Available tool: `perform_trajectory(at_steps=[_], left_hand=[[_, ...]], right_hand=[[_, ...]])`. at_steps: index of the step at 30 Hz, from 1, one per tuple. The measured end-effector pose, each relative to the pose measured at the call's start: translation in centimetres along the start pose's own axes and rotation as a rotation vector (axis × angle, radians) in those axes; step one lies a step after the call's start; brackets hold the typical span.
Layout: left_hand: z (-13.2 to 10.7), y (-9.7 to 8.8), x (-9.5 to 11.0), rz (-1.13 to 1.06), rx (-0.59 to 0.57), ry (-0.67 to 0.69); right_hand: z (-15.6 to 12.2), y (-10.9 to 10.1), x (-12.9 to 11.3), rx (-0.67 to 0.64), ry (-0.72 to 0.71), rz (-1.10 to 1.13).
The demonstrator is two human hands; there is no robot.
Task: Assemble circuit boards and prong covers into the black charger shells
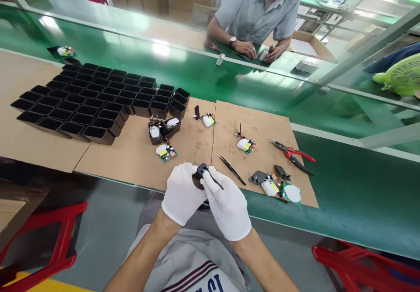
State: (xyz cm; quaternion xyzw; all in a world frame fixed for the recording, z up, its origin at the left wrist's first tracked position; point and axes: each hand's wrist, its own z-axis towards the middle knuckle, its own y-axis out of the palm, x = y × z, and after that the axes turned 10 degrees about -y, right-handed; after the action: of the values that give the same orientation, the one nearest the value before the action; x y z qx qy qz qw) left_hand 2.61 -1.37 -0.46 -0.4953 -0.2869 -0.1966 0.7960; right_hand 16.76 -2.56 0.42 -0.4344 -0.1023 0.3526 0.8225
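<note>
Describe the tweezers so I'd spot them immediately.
On the green workbench, find the brown cardboard sheet beyond the white-gloved right hand. The slim black tweezers lie slantwise there. Unlike the red-and-black pliers farther right, they show no red.

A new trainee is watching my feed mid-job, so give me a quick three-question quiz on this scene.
1. True or false: in this view, the tweezers lie left of the pliers.
2. What do the left hand and right hand hold between them?
A) the pliers
B) a black part
C) the tweezers
3. Fill in: the tweezers rest on ____.

Key: 1. True. 2. B. 3. Cardboard.
</note>
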Motion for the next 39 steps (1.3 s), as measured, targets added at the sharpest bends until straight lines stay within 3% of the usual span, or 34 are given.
perform_trajectory(at_steps=[9, 17, 21, 28, 34, 39], left_hand=[[-0.6, 0.1, -0.3, -0.139, -0.077, -0.091], [2.2, -4.3, -1.5, -0.444, -0.505, -0.091], [3.1, -5.2, -1.9, -0.542, -0.623, -0.156], [3.6, -4.4, -0.8, -0.624, -0.619, -0.339], [3.6, -4.6, -0.8, -0.660, -0.650, -0.364], [3.4, -4.3, -1.2, -0.684, -0.601, -0.372]], right_hand=[[1.1, -1.0, -0.3, 0.215, 0.145, 0.159], [1.1, -0.5, -0.7, 0.190, 0.115, 0.137], [0.6, -0.4, -0.5, 0.160, 0.051, 0.076], [0.8, -0.9, -0.7, 0.135, 0.028, 0.073], [1.0, -0.9, -0.2, 0.082, -0.047, -0.012], [1.0, -0.7, 0.0, 0.062, -0.090, -0.056]])
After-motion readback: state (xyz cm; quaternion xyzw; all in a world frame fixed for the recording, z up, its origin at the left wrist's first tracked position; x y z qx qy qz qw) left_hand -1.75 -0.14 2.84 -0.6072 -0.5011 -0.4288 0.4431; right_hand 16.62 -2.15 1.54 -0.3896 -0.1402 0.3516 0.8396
